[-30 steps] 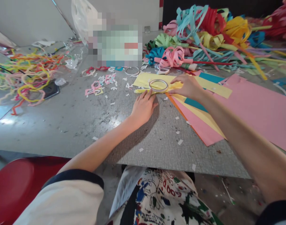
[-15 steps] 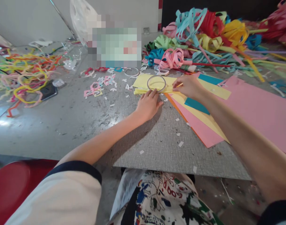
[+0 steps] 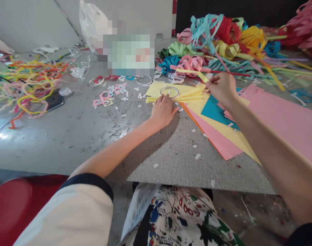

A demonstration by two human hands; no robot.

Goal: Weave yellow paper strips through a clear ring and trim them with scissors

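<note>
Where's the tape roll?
In the head view, the tape roll lies flat on the yellow paper, just beyond the left hand, with the right hand farther right.

A head-worn camera is looking forward and down across a table [image 3: 69,147] from above the wearer's lap [image 3: 179,218], which is filling the frame at 6 o'clock. It is viewing the left hand [image 3: 163,111] and right hand [image 3: 221,89] from close range near the middle, while a red seat [image 3: 23,205] is showing at 7 o'clock, paper streamers [image 3: 222,44] at 1 o'clock and a wall [image 3: 30,20] at 11 o'clock.
</note>
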